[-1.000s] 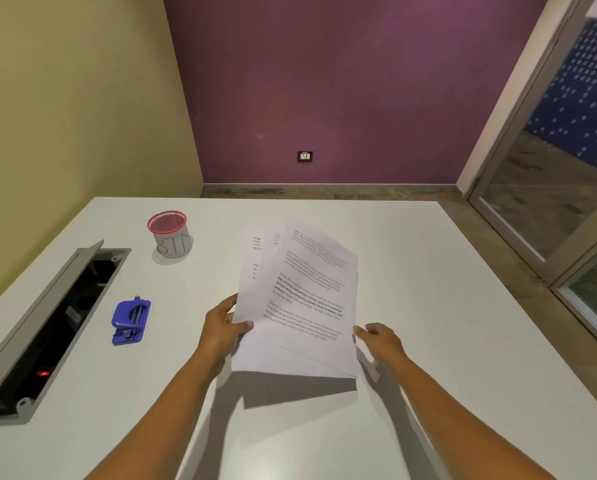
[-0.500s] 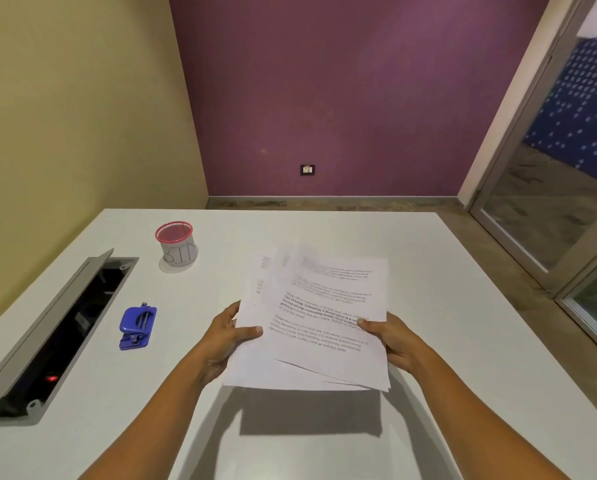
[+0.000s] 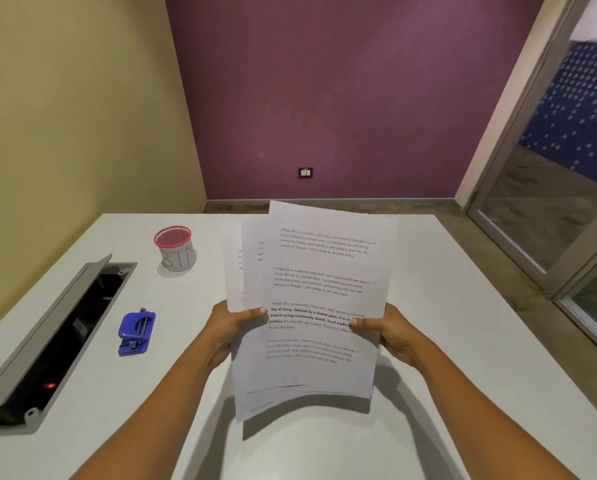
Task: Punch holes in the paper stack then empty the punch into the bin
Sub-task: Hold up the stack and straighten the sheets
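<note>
A stack of printed white sheets (image 3: 321,372) stands nearly upright above the white table (image 3: 446,341), its lower edge close to the tabletop. The sheets are fanned out unevenly at the top left. My left hand (image 3: 231,327) grips the stack's left edge, thumb on the front page. My right hand (image 3: 387,332) grips the right edge the same way. The blue hole punch (image 3: 136,332) lies on the table to the left of my left hand. Farther back left stands the small bin (image 3: 175,249), a grey cup with a red rim marked BIN.
An open cable box (image 3: 47,337) with a raised grey lid is sunk into the table at the left edge. A glass door (image 3: 546,202) stands at the right. Yellow and purple walls close the far side.
Both hands have lifted the paper stack from lying slanted near the table to nearly upright. My right hand went from touching the edge to gripping it.
</note>
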`<action>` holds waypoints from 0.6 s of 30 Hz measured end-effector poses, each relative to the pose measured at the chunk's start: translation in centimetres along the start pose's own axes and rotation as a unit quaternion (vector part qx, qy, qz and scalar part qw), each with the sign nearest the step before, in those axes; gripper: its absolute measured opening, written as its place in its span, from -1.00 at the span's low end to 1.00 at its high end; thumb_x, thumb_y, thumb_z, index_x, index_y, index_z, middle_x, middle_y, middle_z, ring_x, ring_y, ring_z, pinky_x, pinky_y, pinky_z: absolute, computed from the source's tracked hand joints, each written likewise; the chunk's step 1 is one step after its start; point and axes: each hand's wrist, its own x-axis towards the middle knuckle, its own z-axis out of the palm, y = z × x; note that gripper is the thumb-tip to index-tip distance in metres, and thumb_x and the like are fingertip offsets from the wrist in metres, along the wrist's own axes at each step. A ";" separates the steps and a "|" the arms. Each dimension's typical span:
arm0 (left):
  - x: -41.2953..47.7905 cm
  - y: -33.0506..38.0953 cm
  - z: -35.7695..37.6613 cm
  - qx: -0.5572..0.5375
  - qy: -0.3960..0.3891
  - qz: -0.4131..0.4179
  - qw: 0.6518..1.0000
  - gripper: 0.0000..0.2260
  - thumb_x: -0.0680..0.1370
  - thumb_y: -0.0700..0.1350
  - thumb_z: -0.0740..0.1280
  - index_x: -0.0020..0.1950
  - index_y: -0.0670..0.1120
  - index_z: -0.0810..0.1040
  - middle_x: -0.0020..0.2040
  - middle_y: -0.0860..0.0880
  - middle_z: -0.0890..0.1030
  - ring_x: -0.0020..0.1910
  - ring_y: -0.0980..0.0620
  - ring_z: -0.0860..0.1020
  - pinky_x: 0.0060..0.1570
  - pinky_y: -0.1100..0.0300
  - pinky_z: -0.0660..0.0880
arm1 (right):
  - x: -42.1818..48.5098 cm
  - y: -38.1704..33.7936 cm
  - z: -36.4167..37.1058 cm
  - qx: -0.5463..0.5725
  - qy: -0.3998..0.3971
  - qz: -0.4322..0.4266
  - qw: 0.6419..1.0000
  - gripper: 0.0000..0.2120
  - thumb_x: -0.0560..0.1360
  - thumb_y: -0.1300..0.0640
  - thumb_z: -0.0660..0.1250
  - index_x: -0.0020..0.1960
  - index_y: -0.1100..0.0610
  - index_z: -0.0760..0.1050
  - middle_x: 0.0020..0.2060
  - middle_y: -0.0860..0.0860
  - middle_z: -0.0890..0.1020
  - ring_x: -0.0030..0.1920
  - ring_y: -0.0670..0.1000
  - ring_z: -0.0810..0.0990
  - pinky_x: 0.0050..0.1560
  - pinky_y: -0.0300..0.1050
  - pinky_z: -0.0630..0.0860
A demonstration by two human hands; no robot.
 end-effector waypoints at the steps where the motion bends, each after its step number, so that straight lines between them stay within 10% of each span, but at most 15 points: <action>1: 0.1 0.1 0.1 0.007 -0.005 0.007 1.000 -0.77 0.38 -0.37 0.38 -0.02 -0.14 0.61 -0.14 -0.04 0.72 -0.18 0.01 0.68 -0.23 0.21 0.61 | 0.1 -0.1 0.1 0.005 0.008 -0.007 1.000 -0.56 0.34 0.42 0.39 0.21 0.25 0.48 0.06 0.18 0.64 -0.01 0.11 0.65 -0.08 -0.11 0.64; 18: 1.7 1.7 0.8 0.069 -0.008 0.140 0.988 -0.61 0.12 -0.01 0.57 -0.10 0.00 0.65 -0.12 0.06 0.72 -0.17 0.07 0.68 -0.27 0.28 0.58 | 1.9 -1.8 1.4 0.019 0.065 -0.097 0.993 -0.53 0.14 0.16 0.54 0.04 0.14 0.58 0.03 0.13 0.67 0.04 0.14 0.64 0.12 0.06 0.55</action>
